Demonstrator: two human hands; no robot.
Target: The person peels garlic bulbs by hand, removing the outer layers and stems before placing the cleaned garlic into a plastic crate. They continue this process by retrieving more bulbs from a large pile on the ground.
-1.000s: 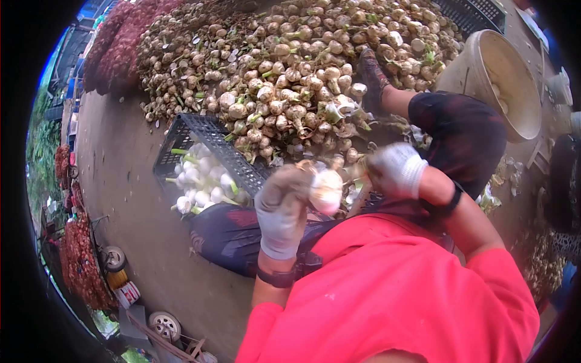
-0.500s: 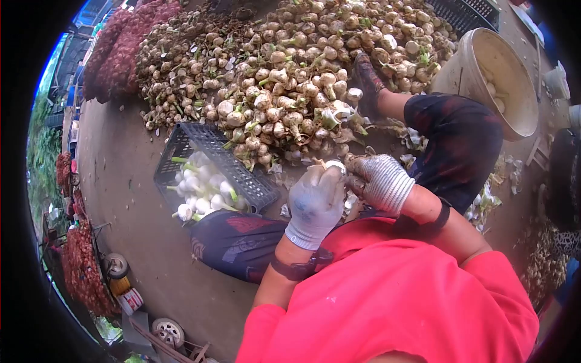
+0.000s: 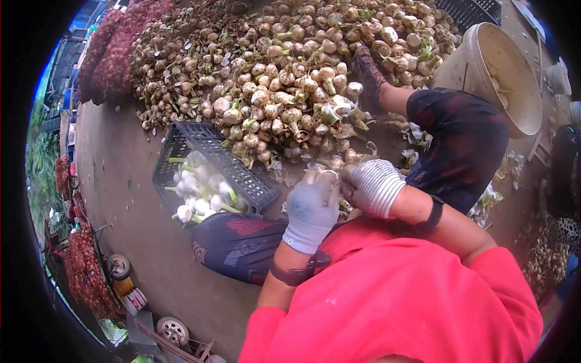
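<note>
My left hand (image 3: pixel 313 204), in a whitish glove with a blue patch, has its fingers closed round a bulb that is mostly hidden. My right hand (image 3: pixel 374 186), in a striped, soiled glove, is closed close beside it, its fingertips at the same bulb; anything else in it cannot be made out. Beyond both hands lies a large heap of unpeeled bulbs (image 3: pixel 284 91) with stems and roots. To the left a black crate (image 3: pixel 233 160), tipped on its side, contains clean white bulbs (image 3: pixel 200 184) with short green stems.
A large pale bucket (image 3: pixel 469 60) with a few bulbs inside leans at the upper right. Red net sacks (image 3: pixel 115 57) stand at the upper left. Loose peelings (image 3: pixel 484 206) lie by my right leg. A wheeled cart (image 3: pixel 172 330) is at the lower left, another black crate (image 3: pixel 466 12) at the top.
My right hand has moved slightly left and down, closer to my left hand. The white of the bulb between them shows less than before.
</note>
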